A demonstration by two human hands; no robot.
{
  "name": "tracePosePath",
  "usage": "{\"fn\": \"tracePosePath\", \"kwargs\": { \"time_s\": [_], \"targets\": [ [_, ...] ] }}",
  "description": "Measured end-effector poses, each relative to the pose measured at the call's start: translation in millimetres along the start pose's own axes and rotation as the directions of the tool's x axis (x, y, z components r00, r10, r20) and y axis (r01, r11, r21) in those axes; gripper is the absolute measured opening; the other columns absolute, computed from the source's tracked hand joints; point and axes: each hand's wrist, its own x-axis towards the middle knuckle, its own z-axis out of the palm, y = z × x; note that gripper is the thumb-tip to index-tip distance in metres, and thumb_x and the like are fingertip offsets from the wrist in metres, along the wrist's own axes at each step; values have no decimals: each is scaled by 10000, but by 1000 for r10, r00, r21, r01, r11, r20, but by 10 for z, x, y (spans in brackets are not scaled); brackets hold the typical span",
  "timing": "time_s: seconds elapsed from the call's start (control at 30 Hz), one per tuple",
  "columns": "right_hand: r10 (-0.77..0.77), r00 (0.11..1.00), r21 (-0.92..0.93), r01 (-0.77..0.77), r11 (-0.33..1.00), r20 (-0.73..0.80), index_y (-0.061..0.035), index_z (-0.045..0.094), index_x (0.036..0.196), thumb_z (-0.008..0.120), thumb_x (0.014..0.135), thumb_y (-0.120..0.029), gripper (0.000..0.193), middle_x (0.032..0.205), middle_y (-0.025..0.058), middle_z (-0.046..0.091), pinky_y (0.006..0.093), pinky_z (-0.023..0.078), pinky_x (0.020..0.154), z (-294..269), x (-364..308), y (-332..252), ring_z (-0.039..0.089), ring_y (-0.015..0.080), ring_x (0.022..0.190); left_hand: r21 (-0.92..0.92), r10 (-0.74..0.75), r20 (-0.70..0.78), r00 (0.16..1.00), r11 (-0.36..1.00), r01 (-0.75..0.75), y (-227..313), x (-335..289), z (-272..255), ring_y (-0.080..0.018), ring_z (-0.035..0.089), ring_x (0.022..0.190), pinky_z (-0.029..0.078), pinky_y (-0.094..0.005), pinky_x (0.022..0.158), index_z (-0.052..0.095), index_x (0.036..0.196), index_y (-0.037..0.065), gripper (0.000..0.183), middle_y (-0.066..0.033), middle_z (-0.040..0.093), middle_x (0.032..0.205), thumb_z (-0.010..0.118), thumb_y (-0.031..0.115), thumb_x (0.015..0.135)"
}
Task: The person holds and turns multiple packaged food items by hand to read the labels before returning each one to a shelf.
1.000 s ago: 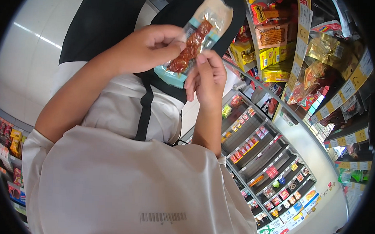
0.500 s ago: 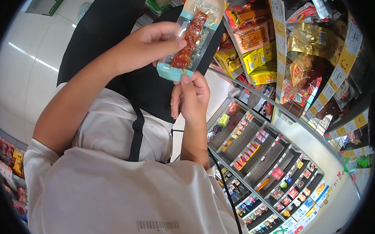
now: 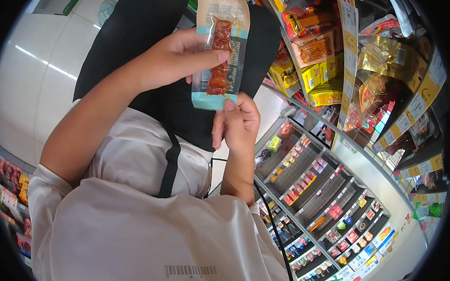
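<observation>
Well, from where I stand, the left grip [image 3: 181, 58] is closed over the left side of a snack packet [image 3: 239, 52], the thumb lying flat across the front and the fingers tucked behind. The right grip [image 3: 238, 122] pinches the same packet by its near edge, toward the right corner, with the thumb in front and the other fingers loosely curled. The packet stands lengthwise between the two, held up over the person's lap. It has a pale beige far end, turquoise bands and a clear front, behind which I see a glossy reddish-brown strip of food [image 3: 221, 36].

Beneath it are black trousers [image 3: 148, 53], and nearer, a pale shirt [image 3: 132, 236] with a black strap [image 3: 170, 163] hanging at the waist. To the left spreads a light tiled floor [image 3: 33, 99].

On the right, well apart from the hands, a curved display rack [image 3: 350, 55] carries yellow packs [image 3: 319, 74], an orange-toned pack [image 3: 313, 49] and a shiny gold bag [image 3: 389, 58]. Nearer on that side, a shelving unit [image 3: 295, 185] holds rows of small items. At the near left edge, another shelf [image 3: 14, 155] shows red and yellow packages [image 3: 23, 185].
</observation>
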Motion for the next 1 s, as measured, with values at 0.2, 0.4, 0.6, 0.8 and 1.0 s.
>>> {"fn": "tracePosePath", "kwargs": {
  "time_s": [0.2, 0.4, 0.6, 0.8, 1.0],
  "targets": [
    [11, 1000, 38, -11, 999, 12, 3, 488, 880, 474, 1008, -120, 178, 559, 117, 567, 236, 372, 283, 5, 39, -6, 474, 142, 312, -8, 26, 46, 999, 1000, -26, -32, -6, -43, -43, 615, 831, 485, -211, 715, 656, 1110, 52, 261, 6, 686, 942, 618, 258, 956],
    [38, 999, 34, -39, 999, 27, -1, 490, 872, 485, 1008, -138, 193, 559, 119, 568, 238, 380, 283, 10, 69, -29, 484, 148, 317, -74, 24, 46, 999, 997, -21, -15, -1, -75, -63, 627, 897, 486, -233, 800, 672, 1101, 46, 259, -7, 690, 971, 625, 250, 949],
    [57, 998, 21, -58, 998, 41, -5, 493, 860, 483, 1009, -140, 201, 559, 115, 568, 238, 390, 285, 19, 84, -43, 492, 149, 323, -122, 10, 24, 1000, 993, -7, 10, 6, -90, -81, 634, 905, 477, -241, 835, 685, 1075, 42, 247, -16, 696, 966, 646, 236, 927],
    [66, 997, 13, -66, 998, 51, -1, 510, 879, 481, 1011, -143, 196, 568, 108, 570, 238, 399, 294, 36, 86, -56, 499, 147, 333, -141, -3, 7, 1000, 990, 4, -2, 24, -115, -87, 635, 929, 466, -245, 869, 688, 1078, 42, 258, -24, 700, 972, 651, 239, 915],
    [74, 995, -3, -74, 997, 61, 5, 526, 900, 485, 1012, -147, 193, 568, 103, 570, 238, 402, 300, 26, 85, -63, 499, 146, 335, -185, -1, -3, 1000, 983, 0, 11, 24, -102, -100, 641, 921, 467, -252, 872, 684, 1072, 29, 263, -39, 700, 972, 642, 231, 909]
  ]
}}
